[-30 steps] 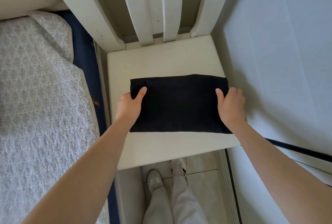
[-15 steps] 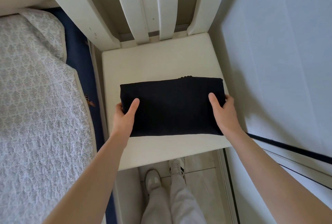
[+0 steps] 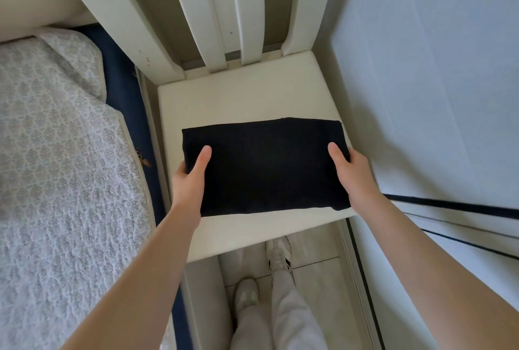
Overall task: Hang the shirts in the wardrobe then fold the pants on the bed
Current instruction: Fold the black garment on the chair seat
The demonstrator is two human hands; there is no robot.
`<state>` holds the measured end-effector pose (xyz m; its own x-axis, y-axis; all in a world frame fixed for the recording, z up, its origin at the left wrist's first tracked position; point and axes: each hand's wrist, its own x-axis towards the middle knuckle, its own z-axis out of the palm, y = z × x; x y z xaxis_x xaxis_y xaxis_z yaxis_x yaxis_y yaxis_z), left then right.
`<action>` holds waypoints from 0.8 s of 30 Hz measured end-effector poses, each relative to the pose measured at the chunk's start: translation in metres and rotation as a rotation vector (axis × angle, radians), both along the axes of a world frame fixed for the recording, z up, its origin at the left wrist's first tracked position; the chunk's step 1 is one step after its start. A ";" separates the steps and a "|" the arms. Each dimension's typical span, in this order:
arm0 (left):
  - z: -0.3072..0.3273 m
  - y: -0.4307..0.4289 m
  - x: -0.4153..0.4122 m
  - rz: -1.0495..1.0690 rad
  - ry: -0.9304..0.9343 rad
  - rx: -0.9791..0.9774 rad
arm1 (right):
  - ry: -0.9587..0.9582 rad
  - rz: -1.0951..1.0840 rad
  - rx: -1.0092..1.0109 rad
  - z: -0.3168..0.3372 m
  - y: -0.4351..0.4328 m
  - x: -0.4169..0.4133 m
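Pants (image 3: 266, 167): one pair, black, folded into a flat rectangle, sitting at the centre of view over the near half of one white chair seat (image 3: 238, 96). Cannot tell whether the fold is resting on the seat or hanging just above it.

Two hands are gripping it, one at each short end. The left hand (image 3: 191, 178) is holding the 9 o'clock end, left thumb (image 3: 203, 158) lying on top of the cloth, fingers tucked under and hidden. The right hand (image 3: 354, 175) is holding the 3 o'clock end the same way, right thumb (image 3: 337, 154) on top. Both forearms are bare and reaching in from 6 o'clock.

The chair back (image 3: 247, 6) is rising at 12 o'clock: four white uprights counted, two broad outer ones and two narrower between them.

One bed (image 3: 56, 153) is lying at 9 o'clock, covered by a pale patterned quilt, with a navy side (image 3: 123, 102) showing beside the chair.

One pale panel (image 3: 421, 96) is filling the 3 o'clock side, crossed by dark lines.

At 6 o'clock, two light shoes (image 3: 247, 293) are standing on the tiled floor (image 3: 314, 268) under pale trouser legs (image 3: 280, 316).
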<state>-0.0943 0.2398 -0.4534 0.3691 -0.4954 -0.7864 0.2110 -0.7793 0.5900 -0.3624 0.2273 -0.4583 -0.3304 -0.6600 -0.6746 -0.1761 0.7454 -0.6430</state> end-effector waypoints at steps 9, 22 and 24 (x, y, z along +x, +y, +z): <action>0.084 0.070 0.011 -0.076 0.030 -0.041 | 0.098 -0.088 -0.110 0.091 0.105 0.010; 0.247 0.185 -0.007 -0.465 -0.162 -0.314 | 0.071 -0.328 -0.201 0.263 0.301 0.013; 0.267 0.199 -0.018 -0.594 -0.175 -0.374 | 0.044 -0.349 -0.257 0.282 0.331 0.012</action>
<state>-0.1118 0.4392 -0.1866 0.0587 -0.8758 -0.4790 -0.3078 -0.4724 0.8259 -0.3507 0.5586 -0.1763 -0.5885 -0.6482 -0.4833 0.0269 0.5817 -0.8130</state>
